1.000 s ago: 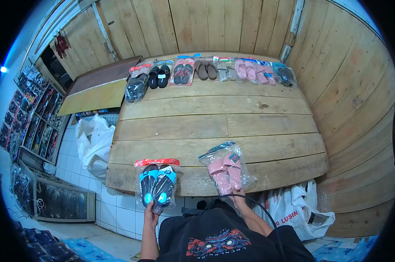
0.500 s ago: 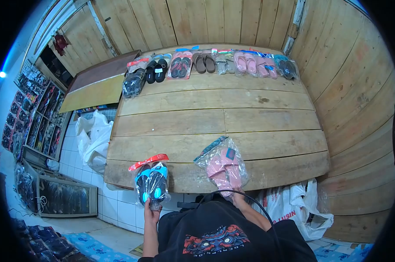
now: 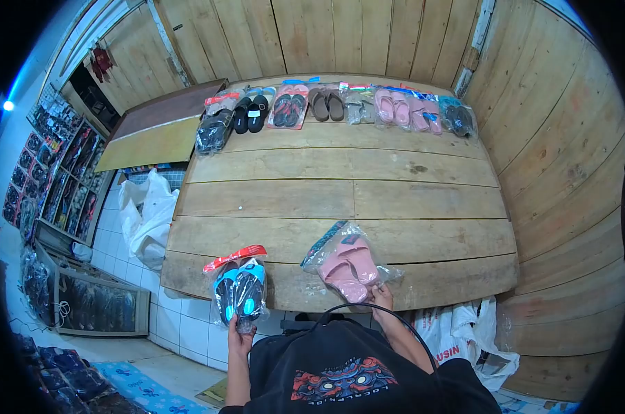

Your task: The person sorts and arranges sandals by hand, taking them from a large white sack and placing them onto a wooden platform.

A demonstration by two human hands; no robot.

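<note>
My left hand (image 3: pixel 240 337) is closed on the lower end of a clear bag of black and blue sandals (image 3: pixel 242 293). Its red header strip rests over the near edge of the table, while the lower part hangs past that edge. At the near middle of the table, a pair of pink slippers (image 3: pixel 350 269) lies tilted in clear plastic with a blue-green header. My right hand (image 3: pixel 383 301) grips this bag at its lower right corner, the fingers closed around the plastic by the slippers.
Along the far edge of the wooden table (image 3: pixel 285 200) stands a row of bagged footwear, including black sandals (image 3: pixel 250 114) and brown flip-flops (image 3: pixel 327 105). White sacks (image 3: pixel 149 214) lie at the left side. A black cable (image 3: pixel 367 304) crosses before my chest. Racks (image 3: pixel 71 183) stand far left.
The pink slippers have turned slightly and lie flatter on the table. My right hand has moved up and out at the bag's right corner. The left hand stays put.
</note>
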